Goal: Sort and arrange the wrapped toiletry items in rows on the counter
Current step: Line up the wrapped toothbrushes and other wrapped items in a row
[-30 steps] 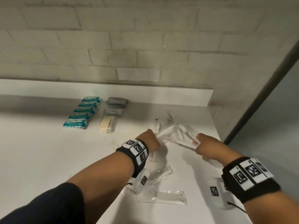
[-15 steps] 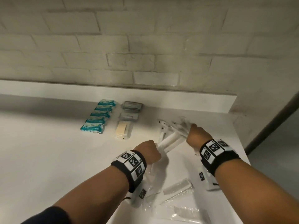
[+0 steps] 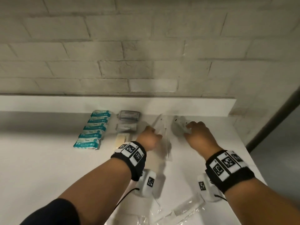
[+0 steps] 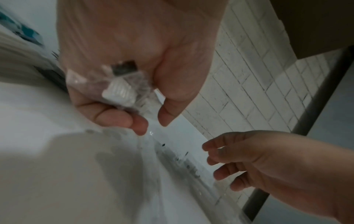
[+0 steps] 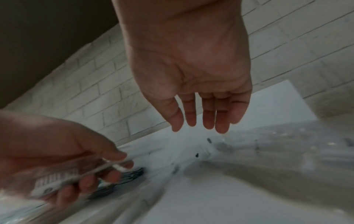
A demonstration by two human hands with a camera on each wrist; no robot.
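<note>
My left hand (image 3: pixel 150 137) grips one clear-wrapped toothbrush (image 3: pixel 159 125) low over the white counter (image 3: pixel 40 159), just right of the arranged rows. The left wrist view shows its fingers (image 4: pixel 114 116) curled round the crinkled wrapper (image 4: pixel 120 89). My right hand (image 3: pixel 197 133) hovers open, fingers straight (image 5: pixel 208 116), over more clear-wrapped packets (image 3: pixel 179 125) lying near the back ledge. In the right wrist view the left hand (image 5: pixel 67 144) holds the wrapped toothbrush (image 5: pixel 63 178) at the lower left.
Several teal packets (image 3: pixel 94 130) lie in a row at the back left. Beside them run grey packets (image 3: pixel 129 115) and a cream bar (image 3: pixel 121 140). A wrapped comb (image 3: pixel 183 210) lies near the front. The counter ends at the right, by a wall ledge (image 3: pixel 113 103).
Both hands moved away from me toward the back ledge. The right hand let go of the bundle of clear packets; the left keeps one wrapped toothbrush.
</note>
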